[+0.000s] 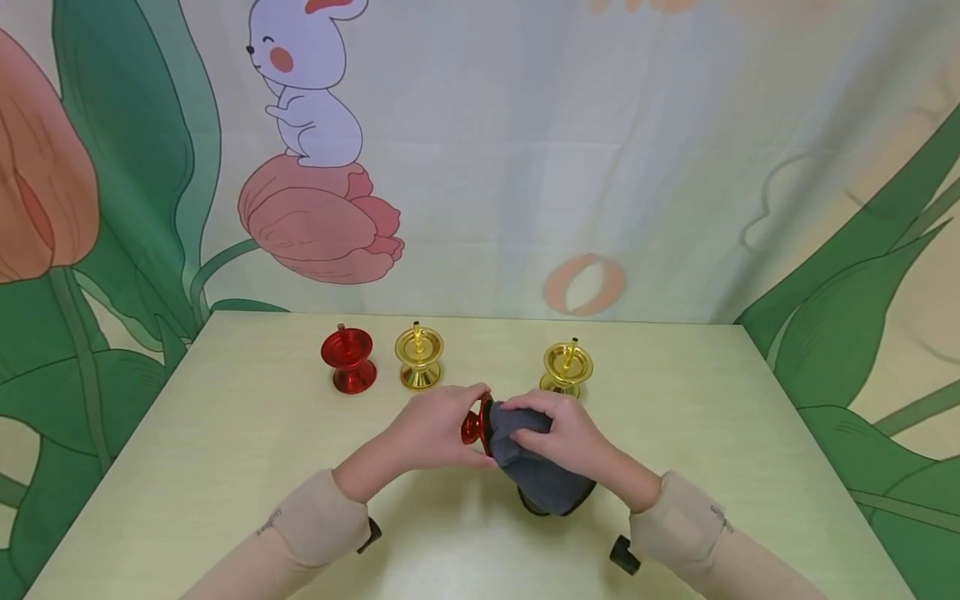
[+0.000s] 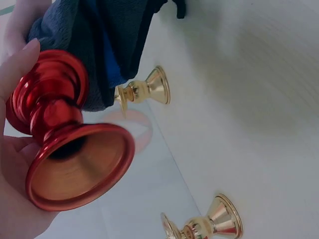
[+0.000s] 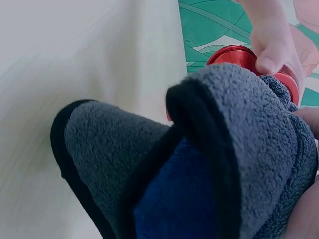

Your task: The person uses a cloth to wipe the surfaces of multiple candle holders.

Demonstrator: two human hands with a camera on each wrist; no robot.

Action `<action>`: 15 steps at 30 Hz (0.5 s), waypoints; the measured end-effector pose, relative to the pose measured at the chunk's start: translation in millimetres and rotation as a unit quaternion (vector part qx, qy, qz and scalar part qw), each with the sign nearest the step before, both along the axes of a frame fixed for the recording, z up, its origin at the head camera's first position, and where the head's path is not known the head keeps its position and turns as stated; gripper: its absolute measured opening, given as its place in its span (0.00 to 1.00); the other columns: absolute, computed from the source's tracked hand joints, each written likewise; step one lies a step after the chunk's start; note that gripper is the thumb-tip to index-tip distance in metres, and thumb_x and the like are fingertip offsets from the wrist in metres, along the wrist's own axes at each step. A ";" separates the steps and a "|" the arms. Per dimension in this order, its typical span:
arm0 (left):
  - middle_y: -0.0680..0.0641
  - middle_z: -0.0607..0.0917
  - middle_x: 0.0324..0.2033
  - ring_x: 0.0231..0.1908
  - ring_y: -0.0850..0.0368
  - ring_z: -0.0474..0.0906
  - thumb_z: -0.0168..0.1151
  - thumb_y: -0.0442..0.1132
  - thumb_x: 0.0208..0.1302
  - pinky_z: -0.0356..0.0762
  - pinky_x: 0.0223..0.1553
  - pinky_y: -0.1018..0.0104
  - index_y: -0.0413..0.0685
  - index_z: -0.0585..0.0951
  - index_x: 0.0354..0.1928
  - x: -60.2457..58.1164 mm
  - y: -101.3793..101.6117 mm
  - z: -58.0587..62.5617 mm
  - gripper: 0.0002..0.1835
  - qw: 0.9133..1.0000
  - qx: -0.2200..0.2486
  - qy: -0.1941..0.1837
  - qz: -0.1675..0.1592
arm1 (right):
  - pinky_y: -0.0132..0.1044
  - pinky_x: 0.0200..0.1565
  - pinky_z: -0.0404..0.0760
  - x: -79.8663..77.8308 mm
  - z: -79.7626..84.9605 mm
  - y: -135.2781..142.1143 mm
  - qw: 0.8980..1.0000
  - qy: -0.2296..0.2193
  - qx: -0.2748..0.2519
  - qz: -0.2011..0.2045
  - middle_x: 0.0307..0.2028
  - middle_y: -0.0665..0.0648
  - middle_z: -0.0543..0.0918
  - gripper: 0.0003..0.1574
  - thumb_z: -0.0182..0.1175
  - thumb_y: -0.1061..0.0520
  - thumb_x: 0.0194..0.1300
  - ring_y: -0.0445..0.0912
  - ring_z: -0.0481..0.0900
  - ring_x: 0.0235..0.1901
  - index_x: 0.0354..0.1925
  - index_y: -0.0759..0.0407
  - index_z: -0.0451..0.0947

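My left hand (image 1: 444, 425) grips a shiny red candle holder (image 2: 60, 114) by its dish, above the table. The holder is tipped on its side, its hollow base facing left in the head view. My right hand (image 1: 566, 433) pinches a grey cloth (image 1: 543, 475) with black edging and a blue underside (image 3: 179, 194). The bunched cloth covers the mouth of the dish, and its loose end hangs toward the table. In the right wrist view the cloth hides most of the red holder.
Behind my hands stand a second red candle holder (image 1: 348, 358) and a gold one (image 1: 419, 354) at left. Another gold holder (image 1: 567, 367) is just beyond my right hand. A curtain printed with flowers and a rabbit (image 1: 315, 108) hangs behind the pale table (image 1: 187, 475).
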State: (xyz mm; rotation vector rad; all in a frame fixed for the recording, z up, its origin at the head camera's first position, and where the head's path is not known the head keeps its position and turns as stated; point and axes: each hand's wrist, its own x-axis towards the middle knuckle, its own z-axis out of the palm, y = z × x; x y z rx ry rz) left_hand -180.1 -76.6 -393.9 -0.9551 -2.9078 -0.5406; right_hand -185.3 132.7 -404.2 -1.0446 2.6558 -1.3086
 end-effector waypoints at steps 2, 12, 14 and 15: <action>0.59 0.76 0.26 0.25 0.67 0.69 0.64 0.67 0.35 0.66 0.22 0.77 0.51 0.72 0.48 1.1 0.0 -2.4 0.39 0.999 0.002 0.041 0.007 | 0.32 0.39 0.76 -1.0 2.2 0.9 1.000 -0.026 0.000 -0.010 0.42 0.53 0.81 0.18 0.63 0.58 0.52 0.42 0.77 0.38 0.45 0.53 0.77; 0.62 0.76 0.27 0.26 0.70 0.69 0.66 0.65 0.32 0.67 0.23 0.77 0.58 0.70 0.47 3.0 -11.7 -14.4 0.37 0.995 0.051 0.048 0.074 | 0.34 0.45 0.75 -7.3 12.1 16.5 0.990 -0.120 -0.046 -0.055 0.48 0.56 0.79 0.22 0.64 0.55 0.52 0.48 0.77 0.46 0.47 0.54 0.76; 0.61 0.77 0.28 0.27 0.69 0.71 0.68 0.64 0.32 0.69 0.24 0.76 0.58 0.70 0.47 3.9 -12.9 -15.6 0.37 0.992 0.082 0.046 0.088 | 0.34 0.45 0.75 -9.2 11.9 19.1 0.986 -0.139 -0.063 -0.065 0.48 0.58 0.79 0.22 0.63 0.56 0.52 0.48 0.77 0.45 0.47 0.56 0.76; 0.60 0.77 0.28 0.28 0.68 0.72 0.69 0.62 0.31 0.69 0.25 0.75 0.58 0.70 0.47 4.4 -12.9 -16.0 0.37 0.990 0.098 0.049 0.092 | 0.34 0.45 0.75 -10.0 11.4 19.8 0.984 -0.148 -0.070 -0.069 0.47 0.58 0.79 0.22 0.63 0.57 0.52 0.48 0.77 0.45 0.47 0.57 0.76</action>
